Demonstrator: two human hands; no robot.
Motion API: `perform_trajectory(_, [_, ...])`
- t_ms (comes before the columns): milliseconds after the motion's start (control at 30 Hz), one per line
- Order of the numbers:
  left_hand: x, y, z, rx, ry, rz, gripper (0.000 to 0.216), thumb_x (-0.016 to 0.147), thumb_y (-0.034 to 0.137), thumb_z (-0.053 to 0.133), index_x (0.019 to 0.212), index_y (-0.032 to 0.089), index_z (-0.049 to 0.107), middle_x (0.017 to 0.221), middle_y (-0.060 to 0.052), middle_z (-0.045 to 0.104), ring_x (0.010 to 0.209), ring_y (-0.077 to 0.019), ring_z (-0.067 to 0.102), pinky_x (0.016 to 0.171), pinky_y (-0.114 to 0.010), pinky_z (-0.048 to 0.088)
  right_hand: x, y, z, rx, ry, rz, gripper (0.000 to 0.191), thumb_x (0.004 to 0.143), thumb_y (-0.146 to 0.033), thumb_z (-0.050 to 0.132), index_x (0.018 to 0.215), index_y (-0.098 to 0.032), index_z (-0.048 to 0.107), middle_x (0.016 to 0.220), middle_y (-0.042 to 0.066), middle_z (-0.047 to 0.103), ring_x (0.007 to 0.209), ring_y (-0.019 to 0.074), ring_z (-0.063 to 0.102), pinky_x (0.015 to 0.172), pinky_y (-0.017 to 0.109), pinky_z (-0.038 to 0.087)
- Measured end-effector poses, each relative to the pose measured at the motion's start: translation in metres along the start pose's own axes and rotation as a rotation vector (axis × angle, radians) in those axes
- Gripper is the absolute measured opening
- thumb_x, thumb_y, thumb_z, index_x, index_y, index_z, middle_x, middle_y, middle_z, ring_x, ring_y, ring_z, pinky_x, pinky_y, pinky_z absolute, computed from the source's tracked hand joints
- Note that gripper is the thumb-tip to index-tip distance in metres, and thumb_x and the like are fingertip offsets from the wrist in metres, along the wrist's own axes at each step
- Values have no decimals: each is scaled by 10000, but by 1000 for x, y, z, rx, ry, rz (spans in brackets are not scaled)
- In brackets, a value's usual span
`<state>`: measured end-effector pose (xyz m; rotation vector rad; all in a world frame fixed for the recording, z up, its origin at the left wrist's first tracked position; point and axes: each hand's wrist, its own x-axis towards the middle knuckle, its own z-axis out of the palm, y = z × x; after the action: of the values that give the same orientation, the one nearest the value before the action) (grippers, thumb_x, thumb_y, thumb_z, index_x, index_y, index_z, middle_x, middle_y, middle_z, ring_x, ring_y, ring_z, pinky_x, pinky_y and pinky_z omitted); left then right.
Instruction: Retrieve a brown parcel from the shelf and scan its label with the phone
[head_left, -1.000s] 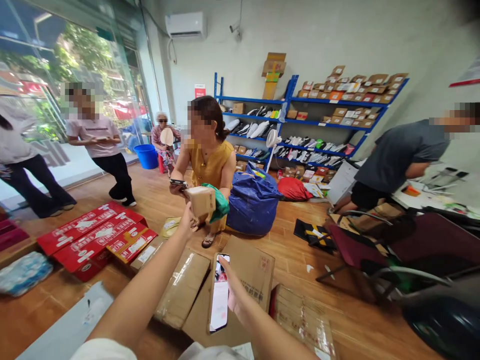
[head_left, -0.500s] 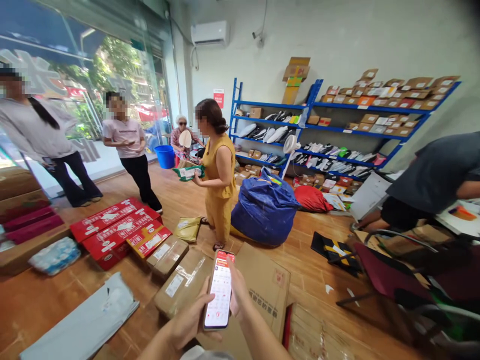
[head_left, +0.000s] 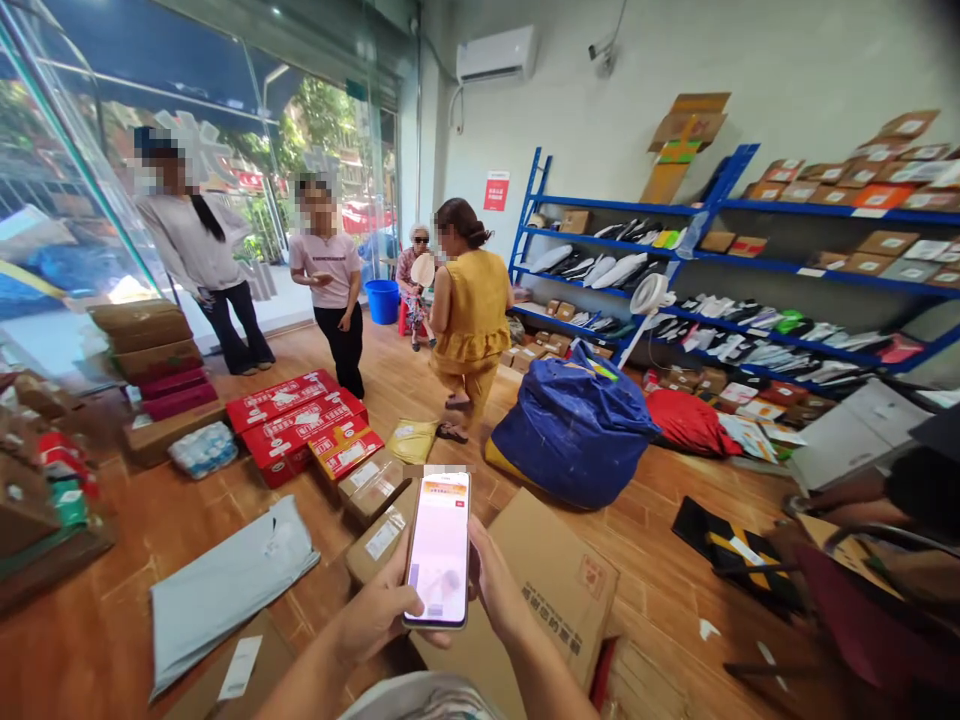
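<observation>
Across the parcel-strewn wooden floor, we see the person in the yellow dress now turned away and walking off, no longer facing us. Below, a big cardboard box lies under our hands. Both now cradle the phone, its screen gone pale pink: left hand and right hand, fingers curled round its edges.

Wooden floor strewn with parcels.
Red boxes centre left, grey mailer bag lower left, blue sack centre, cardboard box below.
</observation>
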<state>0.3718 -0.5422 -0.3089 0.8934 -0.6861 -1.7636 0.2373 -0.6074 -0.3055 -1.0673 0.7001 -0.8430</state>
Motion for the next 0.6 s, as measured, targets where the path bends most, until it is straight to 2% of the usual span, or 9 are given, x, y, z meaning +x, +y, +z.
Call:
perform_trajectory(100, [-5, 5, -1, -3, 31, 18, 1093, 537, 11, 482, 1363, 391, -123, 1234, -66, 552, 956, -274, 597, 536, -306, 574, -6, -5, 8, 47, -40, 29, 504, 735, -574, 552, 1069, -197, 556, 1028, 44, 649, 923, 218, 576, 744, 303, 454])
perform_trajectory(200, [-7, 7, -2, -66, 3, 34, 1057, 561, 74, 500, 1367, 373, -114, 1222, -82, 555, 938, -279, 597, 510, -291, 563, -9, -7, 12, 55, -49, 42, 530, 720, -558, 576, 1120, -215, 525, 1121, 45, 624, 1045, 247, 541, 791, 322, 452])
perform_trajectory(367, [-9, 5, -1, -42, 56, 53, 1013, 620, 127, 545, 1367, 381, -90, 1186, -88, 571, 879, -266, 609, 480, -283, 550, -10, 0, 12, 38, -77, -34, 470, 765, -497, 542, 1144, -219, 516, 1072, 35, 631, 1016, 234, 547, 886, 343, 418])
perform_trajectory(467, [-11, 2, -3, -30, 91, 60, 1007, 644, 109, 549, 1360, 405, -95, 1175, -77, 576, 856, -252, 613, 458, -250, 532, -11, 4, 12, 10, -88, -27, 449, 784, -475, 521, 1160, -229, 503, 1105, 37, 621, 1047, 240, 538, 892, 344, 415])
perform_trajectory(600, [-12, 0, -7, -57, 66, 78, 941, 669, 150, 542, 1378, 369, -35, 1160, -93, 582, 845, -267, 616, 447, -284, 545, -13, 5, 15, -12, -84, -18, 470, 788, -466, 511, 1191, -226, 476, 1123, 45, 616, 1076, 249, 526, 912, 356, 409])
